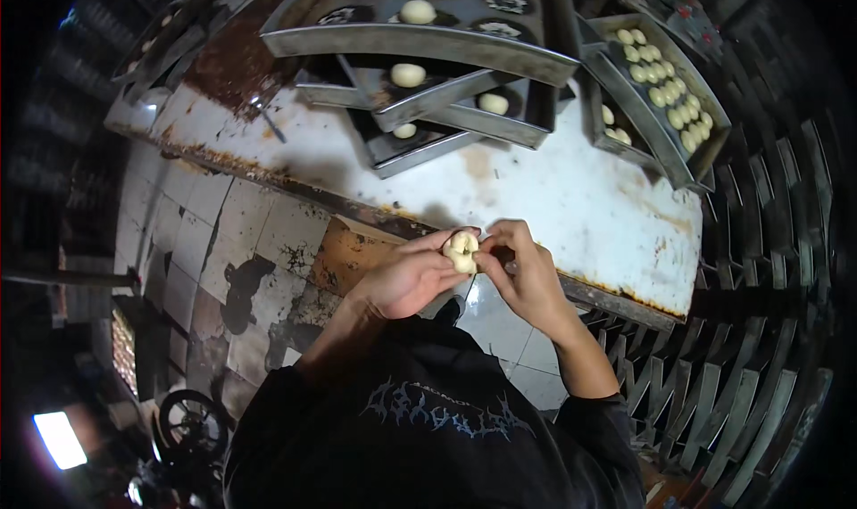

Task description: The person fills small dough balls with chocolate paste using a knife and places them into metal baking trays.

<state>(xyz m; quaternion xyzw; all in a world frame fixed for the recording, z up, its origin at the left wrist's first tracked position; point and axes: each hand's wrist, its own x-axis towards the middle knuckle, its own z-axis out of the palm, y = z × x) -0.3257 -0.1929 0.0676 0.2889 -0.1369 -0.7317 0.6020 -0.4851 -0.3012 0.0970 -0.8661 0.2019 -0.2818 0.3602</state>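
At the near edge of the white table, a piece of pale dough [461,264] with a hollow in its middle and folded-in edges rests on the fingers of my left hand [403,281]. This palm faces up, and its fingers support the dough from below. From the other side, my right hand [525,268] pinches at the dough's right edge with thumb and fingertips. Just beyond my hands stand stacked metal trays; a round dough ball [418,12] sits in the top tray [420,47], among dark round spots with pale shreds.
The white tabletop [616,223] has a rusty, worn near edge. Lower trays in the stack hold dough balls [408,74]. At the right, another tray [638,107] carries many small dough balls in rows. A thin tool [268,119] lies at the left; stacked metal trays [741,393] stand right.
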